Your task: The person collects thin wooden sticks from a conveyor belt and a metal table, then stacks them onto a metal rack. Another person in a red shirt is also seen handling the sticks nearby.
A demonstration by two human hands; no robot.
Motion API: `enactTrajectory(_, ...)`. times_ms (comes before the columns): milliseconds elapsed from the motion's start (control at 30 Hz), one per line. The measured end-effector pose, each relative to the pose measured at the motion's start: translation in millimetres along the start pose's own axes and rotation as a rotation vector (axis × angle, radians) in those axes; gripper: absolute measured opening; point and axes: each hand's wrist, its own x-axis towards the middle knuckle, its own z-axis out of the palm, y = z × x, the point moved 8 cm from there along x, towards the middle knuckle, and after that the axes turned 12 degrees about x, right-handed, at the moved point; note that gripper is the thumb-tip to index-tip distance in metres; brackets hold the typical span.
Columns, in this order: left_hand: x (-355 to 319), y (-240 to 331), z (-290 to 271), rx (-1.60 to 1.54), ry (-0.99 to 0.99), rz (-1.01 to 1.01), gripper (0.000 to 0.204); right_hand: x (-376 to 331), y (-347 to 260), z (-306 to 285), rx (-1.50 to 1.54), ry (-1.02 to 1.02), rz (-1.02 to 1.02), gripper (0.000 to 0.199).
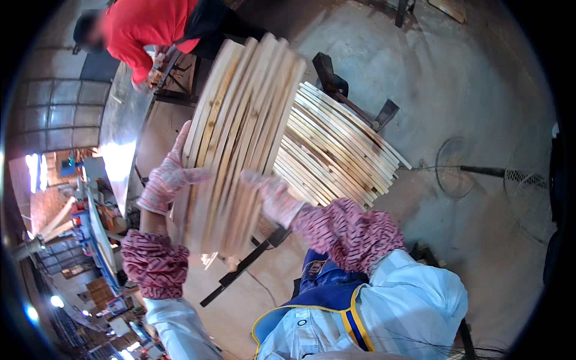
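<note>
A thick bundle of pale wooden strips (240, 114) is held up in front of me, slightly smeared by motion. My left hand (168, 183), in a patterned work glove, grips its left side with the thumb across the near face. From the other side my right hand (273, 195), gloved the same way, presses against the bundle with its thumb on the strips. Fingers behind the wood are hidden. Below and to the right lies a stack of similar wooden strips (336, 144), partly covered by the bundle.
Dark metal stand arms (330, 75) jut out beside the stack, and a dark bar (246, 264) lies below the bundle. A standing fan (456, 168) is on the floor at right. Far left, a person in a red shirt (150, 24) works near a shiny metal surface (123, 138).
</note>
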Motion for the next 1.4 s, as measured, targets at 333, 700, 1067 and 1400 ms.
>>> enactTrajectory(333, 76, 59, 73, 1.345, -0.572, -0.313, 0.108, -64, 41, 84, 1.374, 0.841, 0.196, 0.037)
enactTrajectory(700, 118, 7, 168, 1.635, -0.613, -0.133, 0.101, -91, 42, -12, 1.081, 0.886, -0.051, 0.033)
enactTrajectory(1067, -57, -24, 94, 1.064, -0.088, 0.099, 0.104, -152, 82, -34, -0.302, 0.383, -0.466, 0.049)
enactTrajectory(1400, -126, -61, 82, 0.276, 0.000, 0.789, 0.116, -163, 8, 19, -0.025, 0.579, -0.686, 0.071)
